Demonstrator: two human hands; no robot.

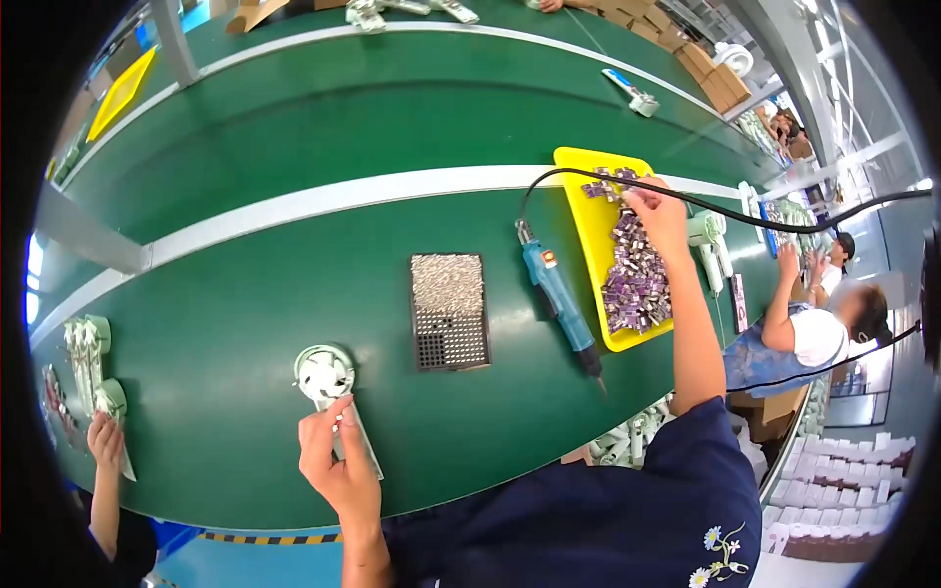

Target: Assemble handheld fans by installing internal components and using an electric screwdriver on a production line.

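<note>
My left hand [338, 461] is closed in a pinch, with a small white piece [338, 423] between thumb and forefinger. It is over the handle of a pale green handheld fan [325, 372], which lies on the green table; the hand covers part of that handle. Stretched forward, my right hand [662, 218] has its fingertips pinched together among small purple circuit boards [639, 279] at the far end of a yellow tray [591, 250]. One board seems to be at those fingertips, partly hidden.
A teal electric screwdriver [559, 294] lies left of the tray, its black cable [765, 223] passing over my right hand. Closer to the middle sits a black screw tray [428, 350], partly filled. Another person's hand [105, 441] holds a fan part at left; co-workers sit at right.
</note>
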